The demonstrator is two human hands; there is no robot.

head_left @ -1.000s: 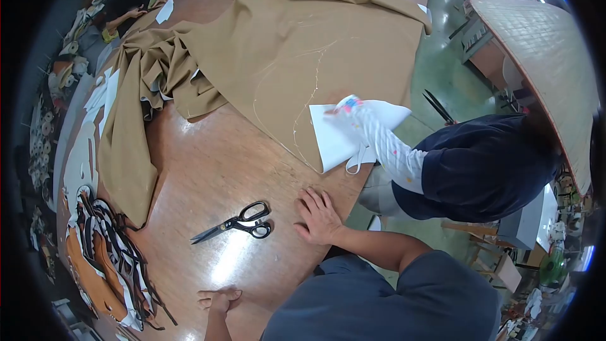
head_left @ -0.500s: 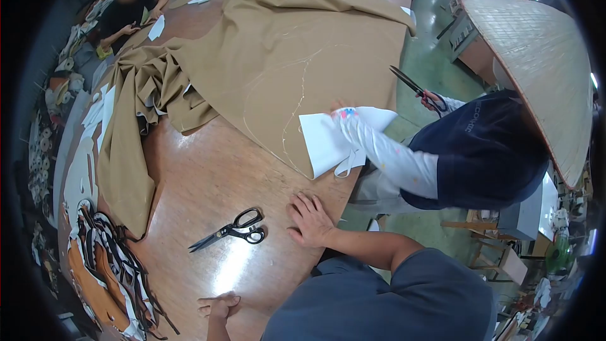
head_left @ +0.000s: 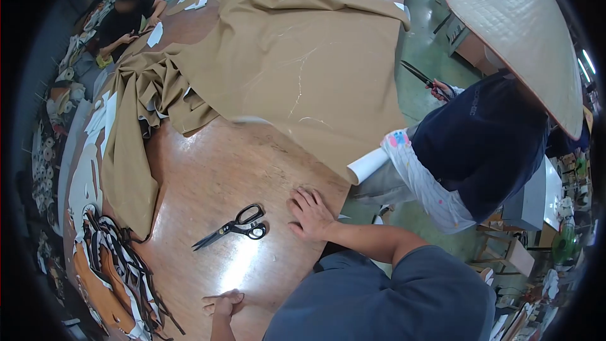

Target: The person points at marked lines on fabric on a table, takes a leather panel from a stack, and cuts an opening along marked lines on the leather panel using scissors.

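Observation:
My right hand [head_left: 310, 215] lies flat on the wooden table [head_left: 208, 170] near its right edge, fingers spread, holding nothing. At the lower edge of the view my left hand [head_left: 225, 304] rests on the tabletop with its fingers apart and nothing in it. Between the two, nearer my right hand, black-handled scissors [head_left: 231, 226] lie with blades pointing left. A large tan sheet [head_left: 341, 76] with chalk lines covers the far part of the table. Its near right corner is folded over, showing a white underside [head_left: 368, 165].
A co-worker in a conical hat [head_left: 517, 44] stands at the right, holding scissors [head_left: 418, 74] and the sheet's corner. Another person [head_left: 123, 22] sits at the far left. Orange and white scraps [head_left: 104, 278] lie at the left edge.
The co-worker's near hand has drawn the sheet's corner toward their body, and the white-sided piece there is now rolled over. The co-worker's scissors have come into sight. My hands have stayed in place.

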